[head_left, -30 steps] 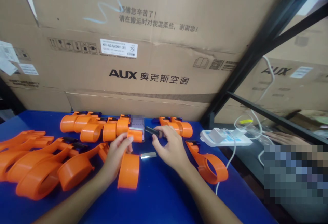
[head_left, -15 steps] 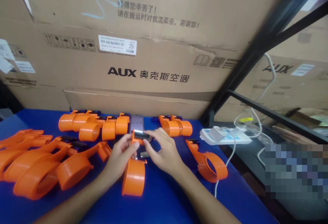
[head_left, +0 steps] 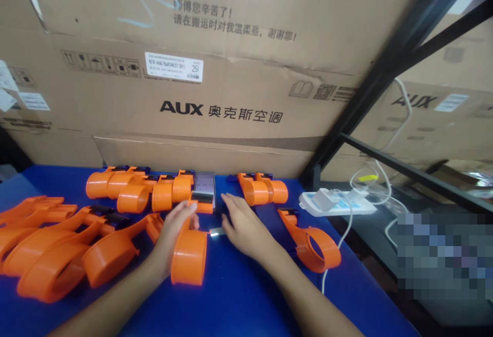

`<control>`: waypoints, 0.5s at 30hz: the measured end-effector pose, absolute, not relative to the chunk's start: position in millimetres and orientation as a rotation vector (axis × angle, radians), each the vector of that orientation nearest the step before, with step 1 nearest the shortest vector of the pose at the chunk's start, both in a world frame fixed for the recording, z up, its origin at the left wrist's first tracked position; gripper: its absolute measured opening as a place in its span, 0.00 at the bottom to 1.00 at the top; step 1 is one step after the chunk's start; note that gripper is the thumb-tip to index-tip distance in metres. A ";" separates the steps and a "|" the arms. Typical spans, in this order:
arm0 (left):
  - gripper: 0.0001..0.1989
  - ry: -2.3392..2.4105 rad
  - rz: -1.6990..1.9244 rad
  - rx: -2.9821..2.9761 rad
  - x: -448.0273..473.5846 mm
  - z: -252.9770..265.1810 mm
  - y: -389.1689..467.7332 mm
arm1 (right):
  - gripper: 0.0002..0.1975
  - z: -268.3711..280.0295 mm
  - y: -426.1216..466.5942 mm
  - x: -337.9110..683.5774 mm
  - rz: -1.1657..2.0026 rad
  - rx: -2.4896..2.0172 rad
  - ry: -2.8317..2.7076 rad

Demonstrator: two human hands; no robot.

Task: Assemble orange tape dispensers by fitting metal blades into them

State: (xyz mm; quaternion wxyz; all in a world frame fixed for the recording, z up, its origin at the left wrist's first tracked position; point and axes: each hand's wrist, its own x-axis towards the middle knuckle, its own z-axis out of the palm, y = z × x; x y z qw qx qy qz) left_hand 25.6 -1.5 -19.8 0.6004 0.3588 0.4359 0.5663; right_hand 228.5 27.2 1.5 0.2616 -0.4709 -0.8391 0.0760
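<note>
An orange plastic tape dispenser (head_left: 188, 257) with a black strip across its top end is held by my left hand (head_left: 178, 224), its round ring hanging down toward me. My right hand (head_left: 244, 224) is off the dispenser, palm down over the blue table with fingers apart. A small shiny metal strip (head_left: 217, 232) lies on the table, its right end close to the right thumb; whether they touch I cannot tell. Behind the dispenser lies a phone-like screen (head_left: 205, 185), partly covered by its black strip.
Several orange dispensers (head_left: 54, 270) lie at the left, more stand in a back row (head_left: 133, 198), and another (head_left: 318, 249) is at the right. A white power strip (head_left: 365, 206) with cables sits by the black frame (head_left: 346, 121). A large cardboard box (head_left: 223, 136) rises behind the table (head_left: 239, 301).
My right hand has let go of the dispenser's top end and opened beside it. The dispenser has moved slightly left in my left hand, with its black strip now facing up in plain view.
</note>
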 end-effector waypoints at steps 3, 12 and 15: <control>0.22 1.002 1.308 0.801 26.1 -21.2 -0.4 | 0.28 -9.0 28.5 228.0 0.117 -1.407 -2.404; 0.21 0.968 1.324 0.783 28.3 -13.1 -6.2 | 0.23 -12.0 37.7 231.1 0.006 -1.445 -2.369; 0.22 0.966 1.308 0.790 28.3 -13.0 -7.0 | 0.20 -13.9 39.3 230.7 0.060 -1.534 -2.430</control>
